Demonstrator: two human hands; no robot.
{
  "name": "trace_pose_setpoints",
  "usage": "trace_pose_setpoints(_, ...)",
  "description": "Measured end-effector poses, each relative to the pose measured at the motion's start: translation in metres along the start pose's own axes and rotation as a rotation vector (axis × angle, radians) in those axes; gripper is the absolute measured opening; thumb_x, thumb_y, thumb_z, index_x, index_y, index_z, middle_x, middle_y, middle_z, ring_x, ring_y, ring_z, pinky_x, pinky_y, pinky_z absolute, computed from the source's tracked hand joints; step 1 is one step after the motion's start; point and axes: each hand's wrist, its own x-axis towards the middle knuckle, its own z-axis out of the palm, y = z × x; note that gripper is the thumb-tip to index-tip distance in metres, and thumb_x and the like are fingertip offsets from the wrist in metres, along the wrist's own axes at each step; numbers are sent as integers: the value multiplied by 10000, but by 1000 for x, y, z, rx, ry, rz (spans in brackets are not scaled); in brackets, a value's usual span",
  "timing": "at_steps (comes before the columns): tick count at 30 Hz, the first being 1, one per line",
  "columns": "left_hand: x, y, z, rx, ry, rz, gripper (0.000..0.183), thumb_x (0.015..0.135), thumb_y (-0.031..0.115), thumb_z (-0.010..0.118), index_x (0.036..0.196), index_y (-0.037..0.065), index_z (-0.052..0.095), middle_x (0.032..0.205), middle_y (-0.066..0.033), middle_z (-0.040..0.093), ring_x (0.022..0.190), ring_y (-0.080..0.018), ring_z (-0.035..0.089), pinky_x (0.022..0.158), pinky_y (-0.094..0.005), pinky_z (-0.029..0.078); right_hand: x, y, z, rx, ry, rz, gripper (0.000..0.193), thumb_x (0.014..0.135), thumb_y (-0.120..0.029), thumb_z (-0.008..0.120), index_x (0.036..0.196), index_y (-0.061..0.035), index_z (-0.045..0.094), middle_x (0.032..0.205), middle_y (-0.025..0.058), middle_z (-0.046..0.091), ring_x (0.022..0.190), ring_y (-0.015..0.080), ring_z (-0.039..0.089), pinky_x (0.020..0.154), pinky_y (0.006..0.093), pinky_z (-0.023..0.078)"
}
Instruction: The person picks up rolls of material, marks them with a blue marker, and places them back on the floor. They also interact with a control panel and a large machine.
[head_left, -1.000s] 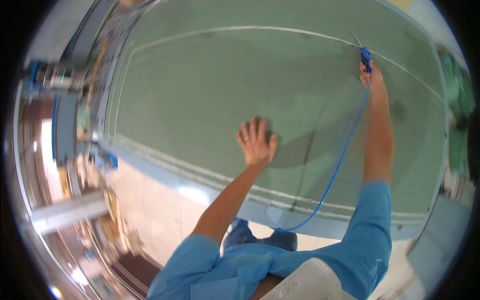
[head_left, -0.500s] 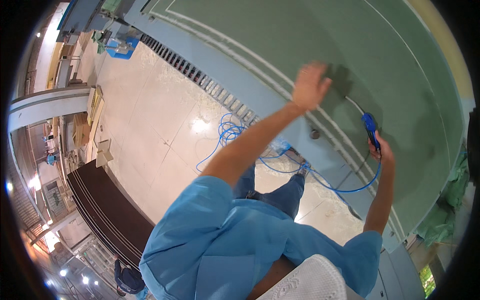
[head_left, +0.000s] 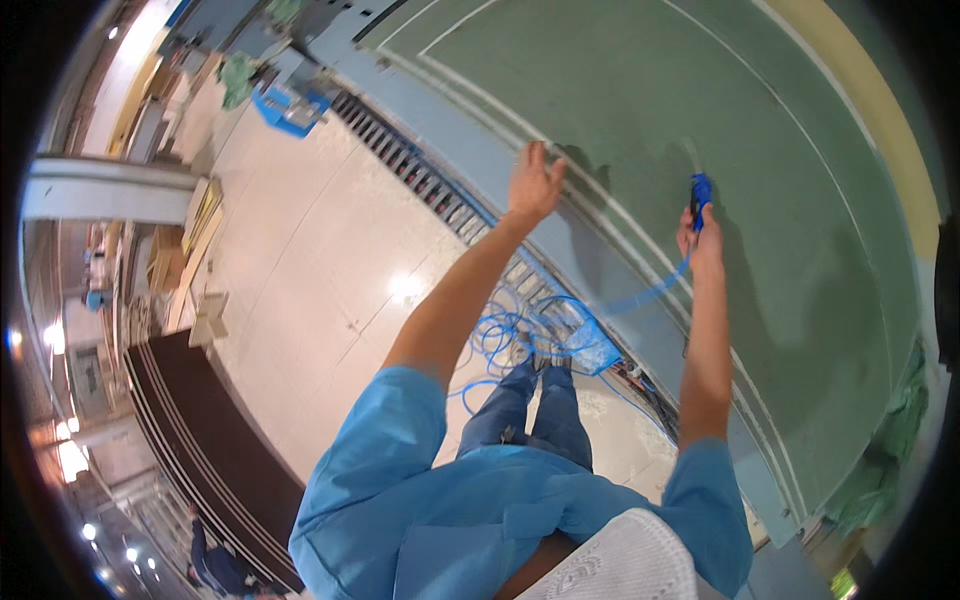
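Observation:
My right hand (head_left: pixel 704 240) is wrapped round the handle of a blue air blow gun (head_left: pixel 701 192), held over the large green panel (head_left: pixel 640 110). The gun's thin nozzle is blurred and points toward the far side. From its handle a blue hose (head_left: pixel 640 298) curves back to the left. At the panel's near edge, beside the white lines of dust, my left hand (head_left: pixel 537 185) is open with nothing in it. I cannot tell whether its fingers touch the surface.
Loops of blue hose (head_left: pixel 490 335) lie on the floor by my feet. A slotted strip (head_left: pixel 400 165) runs along the machine's near side. Left are a blue container (head_left: pixel 290 112), a dark brown panel stack (head_left: pixel 215 430) and, low down, another person (head_left: pixel 220 565). Green cloth (head_left: pixel 880 470) hangs at right.
My left hand has moved left to the panel's edge. My right hand has carried the air blow gun left and farther out, and the view has shifted along the panel.

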Motion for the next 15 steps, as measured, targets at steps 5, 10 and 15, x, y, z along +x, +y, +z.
trace_pose_setpoints(5, 90, -36, -1, 167, -40, 26, 663, 1027, 498, 501, 1464, -1, 473, 1551, -242, 421, 1461, -405, 357, 1210, -498, 294, 112, -42, 55, 730, 208, -427, 504, 1064, -582, 340, 924, -132, 520, 778, 36, 616, 552, 156, 411, 503, 314, 365)
trace_pose_setpoints(10, 155, -48, 28, 421, 83, -15, 701, 1018, 485, 495, 1554, 51, 373, 1625, -152, 350, 1524, -362, 273, 1250, -515, 192, 194, -19, 182, -266, -353, 71, 387, 1040, -470, 542, 982, -90, 590, 773, 38, 637, 489, 111, 459, 486, 282, 375)
trace_pose_setpoints(15, 157, -47, 35, 462, 79, -79, 703, 999, 473, 507, 1558, 66, 380, 1614, -154, 371, 1529, -349, 275, 1252, -529, 186, 310, -115, 268, -66, -197, -4, 267, 1052, -377, 569, 1017, -126, 486, 761, 60, 577, 537, 111, 471, 406, 232, 310)
